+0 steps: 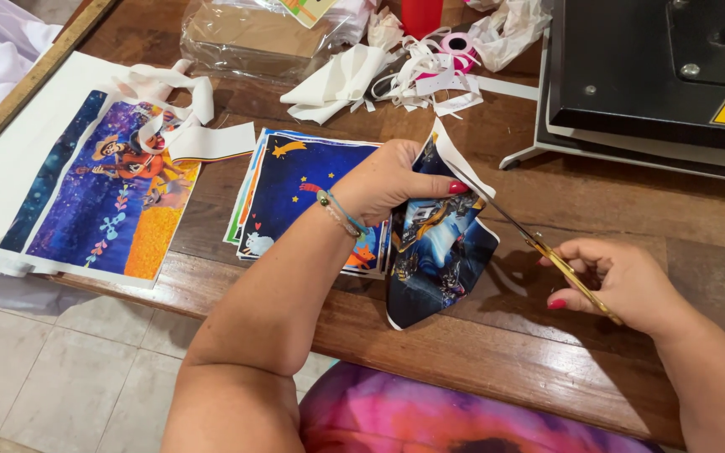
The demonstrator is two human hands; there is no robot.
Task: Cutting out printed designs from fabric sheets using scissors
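My left hand [392, 180] pinches the upper part of a printed fabric piece [438, 264], dark blue with a cartoon picture and a white border, held bent above the wooden table [497, 352]. In my right hand [623, 285] are gold-handled scissors [539, 243]. Their blades point up and left, reaching the white edge of the fabric near my left thumb.
A stack of printed fabric pieces [295, 193] lies under my left wrist. A larger printed sheet [111, 201] lies at the left with white offcuts [169, 92]. Scraps, ribbon [459, 46] and a plastic-wrapped packet [253, 38] sit at the back. A black heat press [648, 75] stands back right.
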